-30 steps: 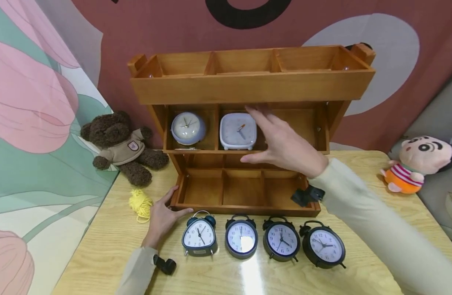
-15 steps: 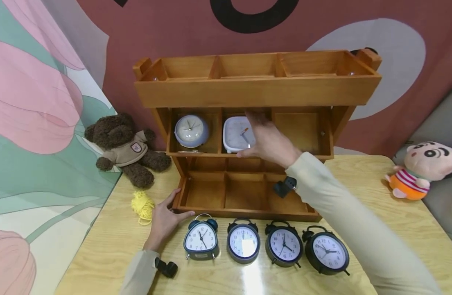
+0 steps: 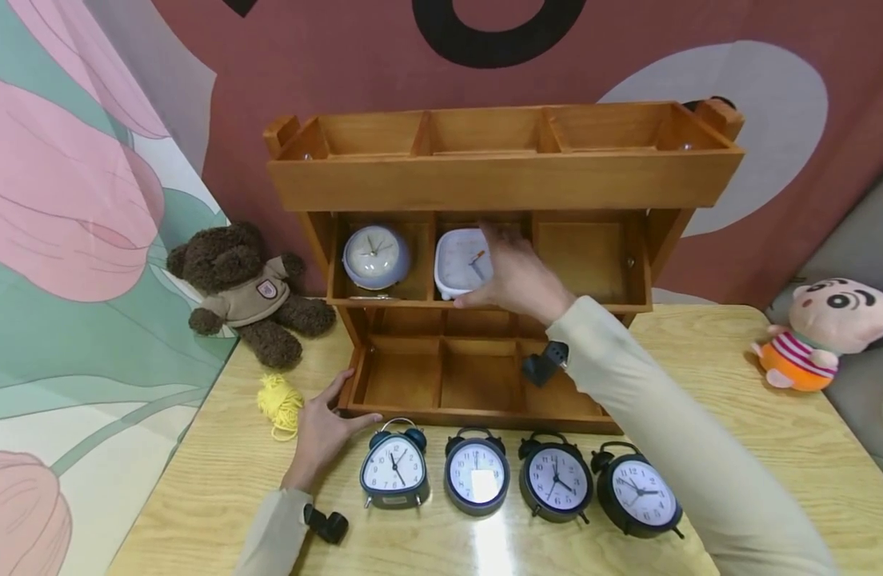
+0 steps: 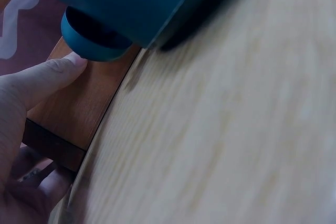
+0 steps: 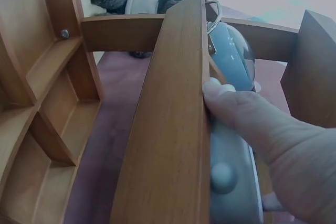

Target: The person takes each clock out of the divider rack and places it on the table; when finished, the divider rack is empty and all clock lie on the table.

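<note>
A white rounded-square clock (image 3: 459, 262) stands in the middle compartment of the shelf's middle tier. My right hand (image 3: 517, 274) grips its right side, thumb low by a foot and fingers near the top; the hand covers that side of the clock. In the right wrist view the thumb lies along the clock's underside (image 5: 239, 198), by the wooden rail. My left hand (image 3: 325, 436) holds the lower left corner of the wooden shelf (image 3: 502, 182), thumb in front and fingers around the side. Close by the left thumb is a triangular teal alarm clock (image 3: 394, 468).
Several black twin-bell clocks, such as the round one (image 3: 477, 474), line the table in front of the shelf. A round blue clock (image 3: 375, 258) occupies the left middle compartment. Yellow yarn (image 3: 279, 402) and a brown teddy bear (image 3: 233, 280) lie left; a plush doll (image 3: 801, 336) sits right.
My right hand has moved left and closed in on the white clock's right side. The left hand keeps its hold on the shelf corner. The head view has shifted slightly.
</note>
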Demonstrator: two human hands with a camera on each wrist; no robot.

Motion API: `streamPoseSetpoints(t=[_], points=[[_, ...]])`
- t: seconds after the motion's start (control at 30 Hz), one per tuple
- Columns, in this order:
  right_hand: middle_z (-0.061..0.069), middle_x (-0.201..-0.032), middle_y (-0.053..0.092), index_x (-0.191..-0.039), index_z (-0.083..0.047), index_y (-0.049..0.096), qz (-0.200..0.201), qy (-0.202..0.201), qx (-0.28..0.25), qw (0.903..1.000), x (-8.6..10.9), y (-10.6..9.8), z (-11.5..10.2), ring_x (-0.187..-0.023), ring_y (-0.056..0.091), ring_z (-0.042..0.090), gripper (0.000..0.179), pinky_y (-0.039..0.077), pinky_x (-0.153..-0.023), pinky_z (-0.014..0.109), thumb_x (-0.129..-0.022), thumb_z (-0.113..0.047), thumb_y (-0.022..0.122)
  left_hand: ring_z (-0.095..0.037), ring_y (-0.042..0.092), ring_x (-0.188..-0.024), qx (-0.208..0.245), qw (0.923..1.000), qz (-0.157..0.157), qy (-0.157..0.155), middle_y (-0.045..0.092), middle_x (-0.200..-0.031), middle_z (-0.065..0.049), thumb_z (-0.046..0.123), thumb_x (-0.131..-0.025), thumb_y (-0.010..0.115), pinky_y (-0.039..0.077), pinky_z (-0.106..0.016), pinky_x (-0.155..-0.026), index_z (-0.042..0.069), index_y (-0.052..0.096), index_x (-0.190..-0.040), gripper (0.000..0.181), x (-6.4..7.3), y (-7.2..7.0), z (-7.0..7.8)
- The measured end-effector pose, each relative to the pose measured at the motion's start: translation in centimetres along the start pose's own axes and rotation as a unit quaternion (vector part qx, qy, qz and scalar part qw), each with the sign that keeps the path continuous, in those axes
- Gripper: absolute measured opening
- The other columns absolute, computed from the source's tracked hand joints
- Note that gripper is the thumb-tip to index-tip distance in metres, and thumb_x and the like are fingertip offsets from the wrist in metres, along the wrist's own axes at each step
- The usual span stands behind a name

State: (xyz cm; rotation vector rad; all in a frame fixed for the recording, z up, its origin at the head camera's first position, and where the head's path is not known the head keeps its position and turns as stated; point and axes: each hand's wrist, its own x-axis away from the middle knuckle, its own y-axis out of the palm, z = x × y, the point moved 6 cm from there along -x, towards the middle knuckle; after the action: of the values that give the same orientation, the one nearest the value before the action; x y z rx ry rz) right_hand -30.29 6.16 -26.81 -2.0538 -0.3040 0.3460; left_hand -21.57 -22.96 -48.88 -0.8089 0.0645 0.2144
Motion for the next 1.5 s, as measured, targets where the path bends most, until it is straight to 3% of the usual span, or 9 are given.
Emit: streamPoseSetpoints(t=[0.27, 0.37, 0.53, 0.73, 0.87, 0.97, 1.23, 1.37, 1.5], points=[[0.022, -0.14, 0.044, -0.146, 0.001, 0.031, 0.075, -0.028, -0.014, 0.9967, 0.7, -0.2, 0.4, -0.124, 0.046, 0.035, 0.114, 0.041, -0.102, 0.05, -0.059, -0.042, 0.091, -0.006, 0.025, -0.051, 0.011, 0.9999, -0.003, -0.006, 0.064, -0.123, -0.025, 0.044, -0.056, 0.092, 0.026, -0.025, -0.048, 0.024, 0.054, -0.138, 0.092, 0.1, 0.4, 0.0], [0.022, -0.136, 0.046, -0.144, 0.0, 0.035, 0.119, -0.041, -0.004, 0.9921, 1.3, -0.5, 0.4, -0.118, 0.05, 0.035, 0.113, 0.045, -0.097, 0.051, -0.056, -0.043, 0.092, -0.005, 0.023, -0.05, 0.013, 0.9999, -0.006, -0.009, 0.069, -0.106, -0.025, 0.045, -0.057, 0.092, 0.026, -0.025, -0.048, 0.025, 0.054, -0.139, 0.093, 0.1, 0.6, 0.0], [0.023, -0.133, 0.049, -0.142, -0.002, 0.039, 0.176, -0.071, -0.011, 0.9817, 2.8, -1.5, 0.2, -0.111, 0.055, 0.036, 0.112, 0.05, -0.09, 0.052, -0.051, -0.039, 0.095, -0.006, 0.025, -0.05, 0.014, 0.9999, -0.002, 0.001, 0.07, -0.094, -0.022, 0.045, -0.057, 0.092, 0.027, -0.026, -0.049, 0.024, 0.054, -0.139, 0.092, 0.1, 0.4, 0.1], [0.02, -0.136, 0.049, -0.143, -0.007, 0.041, 0.174, -0.073, -0.021, 0.9819, 4.5, -2.7, 0.3, -0.116, 0.053, 0.036, 0.11, 0.049, -0.092, 0.052, -0.052, -0.041, 0.094, -0.003, 0.025, -0.046, 0.009, 1.0, -0.005, 0.0, 0.07, -0.098, -0.018, 0.043, -0.057, 0.092, 0.03, -0.025, -0.048, 0.024, 0.053, -0.14, 0.093, -0.1, 0.3, 0.1], [0.018, -0.131, 0.052, -0.141, -0.008, 0.043, 0.166, -0.078, -0.01, 0.9829, 6.0, -3.1, 0.7, -0.11, 0.054, 0.033, 0.106, 0.051, -0.087, 0.052, -0.054, -0.042, 0.093, -0.005, 0.028, -0.049, 0.012, 0.9999, -0.005, 0.006, 0.063, -0.128, -0.021, 0.044, -0.057, 0.092, 0.03, -0.027, -0.05, 0.022, 0.053, -0.139, 0.093, -0.3, 0.3, 0.1], [0.015, -0.125, 0.054, -0.139, -0.01, 0.044, 0.157, -0.079, -0.014, 0.9843, 7.6, -3.1, 1.2, -0.104, 0.055, 0.029, 0.105, 0.052, -0.082, 0.05, -0.053, -0.042, 0.094, -0.008, 0.033, -0.053, 0.011, 0.9999, -0.003, 0.01, 0.056, -0.136, -0.02, 0.045, -0.057, 0.092, 0.032, -0.026, -0.052, 0.023, 0.054, -0.139, 0.093, -0.3, 0.3, 0.1], [0.013, -0.125, 0.057, -0.14, -0.012, 0.046, 0.137, -0.073, -0.017, 0.9877, 13.5, -3.1, 4.4, -0.1, 0.057, 0.028, 0.106, 0.052, -0.074, 0.047, -0.051, -0.042, 0.095, -0.009, 0.029, -0.051, 0.006, 0.9999, 0.003, 0.01, 0.061, -0.13, -0.019, 0.044, -0.057, 0.092, 0.029, -0.027, -0.051, 0.023, 0.054, -0.139, 0.092, -0.1, -0.1, -0.1], [0.011, -0.123, 0.059, -0.139, -0.012, 0.049, 0.154, -0.063, 0.012, 0.986, 17.2, -3.3, 7.1, -0.095, 0.057, 0.019, 0.109, 0.052, -0.072, 0.025, -0.045, -0.041, 0.097, -0.005, 0.027, -0.046, 0.004, 1.0, -0.005, 0.006, 0.069, -0.109, -0.02, 0.046, -0.058, 0.091, 0.03, -0.025, -0.048, 0.023, 0.053, -0.14, 0.093, 0.0, 0.2, -0.1], [0.011, -0.12, 0.059, -0.136, -0.012, 0.052, 0.171, -0.045, 0.021, 0.9841, 20.5, -3.3, 10.3, -0.092, 0.048, -0.007, 0.111, 0.04, -0.069, 0.001, -0.039, -0.038, 0.099, -0.005, 0.028, -0.047, 0.005, 1.0, 0.003, 0.005, 0.069, -0.111, -0.021, 0.044, -0.057, 0.092, 0.03, -0.026, -0.048, 0.024, 0.054, -0.139, 0.093, 0.0, 0.0, -0.1]])
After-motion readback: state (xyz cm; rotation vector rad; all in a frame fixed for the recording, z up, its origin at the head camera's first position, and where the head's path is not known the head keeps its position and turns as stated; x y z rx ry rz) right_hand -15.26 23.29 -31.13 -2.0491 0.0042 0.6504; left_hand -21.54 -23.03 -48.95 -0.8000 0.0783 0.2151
